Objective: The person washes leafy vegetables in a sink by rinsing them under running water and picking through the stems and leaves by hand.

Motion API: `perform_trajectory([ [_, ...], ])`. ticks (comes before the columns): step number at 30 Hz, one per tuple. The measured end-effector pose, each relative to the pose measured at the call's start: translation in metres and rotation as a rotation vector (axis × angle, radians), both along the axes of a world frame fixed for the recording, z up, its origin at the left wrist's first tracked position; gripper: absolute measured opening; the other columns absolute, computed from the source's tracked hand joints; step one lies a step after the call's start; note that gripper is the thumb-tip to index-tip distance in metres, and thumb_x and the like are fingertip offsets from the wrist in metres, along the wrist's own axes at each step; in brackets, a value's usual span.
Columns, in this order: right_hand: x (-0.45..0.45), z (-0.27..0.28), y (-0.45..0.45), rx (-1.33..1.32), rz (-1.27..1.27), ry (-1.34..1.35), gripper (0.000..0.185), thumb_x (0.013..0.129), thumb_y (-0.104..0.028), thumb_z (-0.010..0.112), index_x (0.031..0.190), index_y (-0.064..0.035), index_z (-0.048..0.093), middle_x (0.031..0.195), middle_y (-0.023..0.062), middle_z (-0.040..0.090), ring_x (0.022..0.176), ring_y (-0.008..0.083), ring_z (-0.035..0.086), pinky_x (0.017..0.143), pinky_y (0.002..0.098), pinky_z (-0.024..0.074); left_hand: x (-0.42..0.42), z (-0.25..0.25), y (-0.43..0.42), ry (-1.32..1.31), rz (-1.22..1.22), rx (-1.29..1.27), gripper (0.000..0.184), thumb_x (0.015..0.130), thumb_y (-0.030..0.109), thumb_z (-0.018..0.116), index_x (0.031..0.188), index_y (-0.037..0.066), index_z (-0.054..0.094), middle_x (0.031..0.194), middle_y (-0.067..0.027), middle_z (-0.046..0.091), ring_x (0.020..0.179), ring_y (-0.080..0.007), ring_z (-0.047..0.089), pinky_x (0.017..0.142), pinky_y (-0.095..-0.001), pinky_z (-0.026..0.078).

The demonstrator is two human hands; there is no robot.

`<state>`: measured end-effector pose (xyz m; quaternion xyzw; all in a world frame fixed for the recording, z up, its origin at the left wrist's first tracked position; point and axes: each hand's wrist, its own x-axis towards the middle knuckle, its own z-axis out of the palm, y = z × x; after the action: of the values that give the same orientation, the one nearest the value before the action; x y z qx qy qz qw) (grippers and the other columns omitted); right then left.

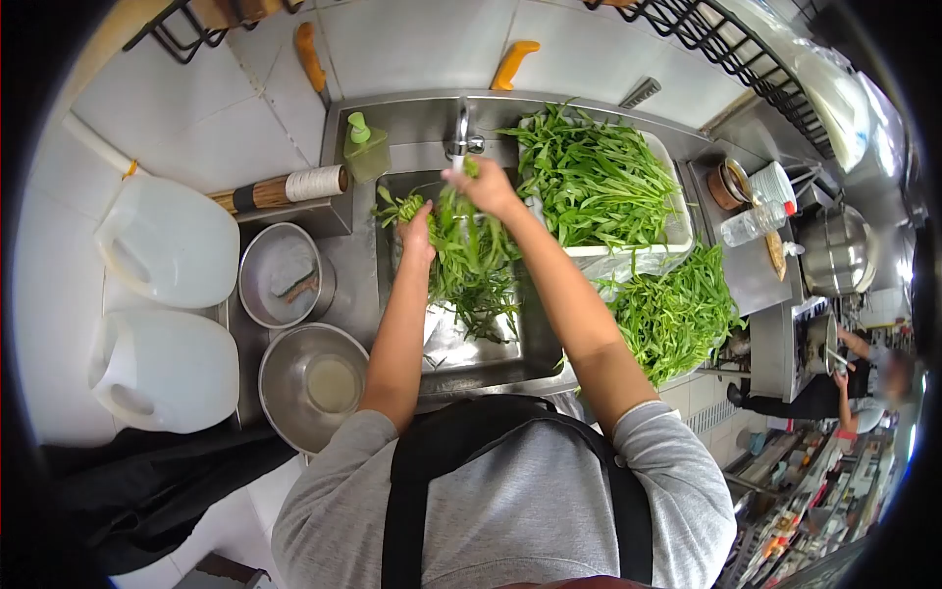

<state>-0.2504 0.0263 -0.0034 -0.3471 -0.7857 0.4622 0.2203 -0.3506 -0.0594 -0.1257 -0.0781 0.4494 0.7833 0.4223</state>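
Observation:
My left hand [417,234] is closed around the stems of a bunch of long-leaved greens [456,255] over the left part of the steel sink [540,339]. Just below the faucet [461,128], my right hand [483,188] is closed on more of the greens, somewhat blurred. Leaves hang down between the two hands into the sink, where wet, darker leaves lie near the basin floor. To the right, a white tub [667,231] is heaped with the same greens, and another pile of greens [677,314] lies below it.
Two metal pots [285,324] stand left of the sink beside two translucent jugs [167,240]. A green-capped soap bottle [366,157] sits at the back left corner. Orange-handled tools [515,65] hang along the wall. Far right, another person [863,383] works near a stove.

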Motion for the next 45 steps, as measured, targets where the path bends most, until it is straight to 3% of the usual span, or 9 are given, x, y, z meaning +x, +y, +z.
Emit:
perform_trajectory([
  [1, -0.01, -0.017, 0.003, 0.128, -0.043, -0.042, 0.038, 0.074, -0.038, 0.067, 0.085, -0.0019, 0.063, 0.071, 0.0097, 0.062, 0.065, 0.017, 0.057, 0.065, 0.0319, 0.0461, 0.006, -0.003, 0.002, -0.008, 0.036, -0.057, 0.033, 0.075, 0.006, 0.064, 0.105, 0.002, 0.05, 0.095, -0.011, 0.058, 0.08, -0.0243, 0.059, 0.064, -0.0398, 0.051],
  [7, 0.0, -0.017, -0.002, 0.217, -0.112, 0.148, 0.05, 0.07, -0.043, 0.067, 0.089, 0.0019, 0.059, 0.084, 0.0213, 0.061, 0.083, 0.032, 0.059, 0.076, 0.0361, 0.045, -0.001, -0.029, -0.01, -0.034, -0.034, -0.024, 0.024, 0.074, 0.002, 0.062, 0.096, 0.004, 0.052, 0.087, -0.0066, 0.057, 0.073, -0.0217, 0.058, 0.063, -0.0385, 0.051],
  [15, 0.117, 0.084, 0.046, -0.271, -0.641, 0.472, 0.029, 0.084, -0.038, 0.055, 0.087, -0.0095, 0.06, 0.063, -0.0019, 0.047, 0.046, 0.0072, 0.039, 0.042, 0.021, 0.037, 0.005, -0.049, -0.006, 0.073, -0.068, -0.152, 0.025, 0.073, 0.005, 0.064, 0.094, 0.006, 0.052, 0.078, -0.0084, 0.058, 0.067, -0.0236, 0.058, 0.061, -0.0415, 0.05],
  [20, 0.201, 0.022, 0.101, -0.44, -0.646, 0.954, 0.031, 0.08, -0.039, 0.059, 0.088, -0.009, 0.06, 0.073, 0.0025, 0.052, 0.051, 0.0179, 0.047, 0.047, 0.0274, 0.0425, 0.025, -0.05, 0.004, -0.02, -0.123, -0.172, 0.028, 0.073, 0.006, 0.065, 0.097, 0.005, 0.052, 0.083, -0.0077, 0.058, 0.071, -0.0216, 0.058, 0.06, -0.0395, 0.05],
  [23, 0.209, -0.02, 0.093, 0.365, -0.982, -0.365, 0.046, 0.071, -0.043, 0.063, 0.097, -0.0065, 0.057, 0.104, 0.0149, 0.052, 0.094, 0.0336, 0.048, 0.079, 0.0483, 0.0372, 0.041, -0.026, 0.007, 0.05, -0.17, -0.13, 0.015, 0.077, 0.012, 0.062, 0.087, 0.004, 0.055, 0.073, -0.0053, 0.057, 0.064, -0.0175, 0.055, 0.057, -0.0329, 0.047],
  [29, 0.19, 0.021, 0.042, 0.969, -1.283, -0.411, 0.095, 0.059, -0.039, 0.074, 0.132, -0.0055, 0.023, 0.119, 0.0218, 0.036, 0.108, 0.0383, 0.033, 0.09, 0.0508, 0.0256, 0.027, -0.017, 0.004, -0.151, -0.563, 0.032, 0.027, 0.074, 0.02, 0.069, 0.092, 0.005, 0.057, 0.085, -0.0079, 0.059, 0.075, -0.0205, 0.058, 0.068, -0.0357, 0.049],
  [34, 0.119, 0.042, 0.022, 1.06, -0.635, 0.027, 0.034, 0.071, -0.017, 0.065, 0.1, -0.0045, 0.054, 0.095, 0.0149, 0.053, 0.094, 0.0321, 0.046, 0.085, 0.0417, 0.0332, 0.025, 0.022, 0.0, -0.133, -0.533, 0.156, 0.024, 0.074, 0.014, 0.067, 0.094, 0.007, 0.058, 0.09, -0.008, 0.059, 0.08, -0.0211, 0.058, 0.071, -0.0354, 0.049],
  [36, 0.079, 0.018, 0.005, 0.55, -0.305, 0.173, 0.008, 0.073, -0.01, 0.058, 0.076, -0.0029, 0.061, 0.075, 0.014, 0.06, 0.072, 0.0312, 0.057, 0.068, 0.0362, 0.0455, 0.026, 0.025, 0.002, -0.117, -0.547, 0.303, 0.022, 0.074, 0.011, 0.062, 0.095, 0.005, 0.058, 0.09, -0.0079, 0.059, 0.081, -0.0222, 0.058, 0.073, -0.036, 0.049],
  [45, 0.024, -0.05, -0.042, 0.191, -0.169, 0.084, 0.021, 0.075, -0.02, 0.062, 0.084, -0.0013, 0.059, 0.072, 0.0156, 0.06, 0.068, 0.0277, 0.06, 0.064, 0.0345, 0.0476, 0.01, 0.038, -0.019, -0.243, -0.543, 0.466, 0.033, 0.075, 0.019, 0.05, 0.1, -0.001, 0.053, 0.097, -0.0127, 0.059, 0.089, -0.0256, 0.057, 0.085, -0.0366, 0.043],
])
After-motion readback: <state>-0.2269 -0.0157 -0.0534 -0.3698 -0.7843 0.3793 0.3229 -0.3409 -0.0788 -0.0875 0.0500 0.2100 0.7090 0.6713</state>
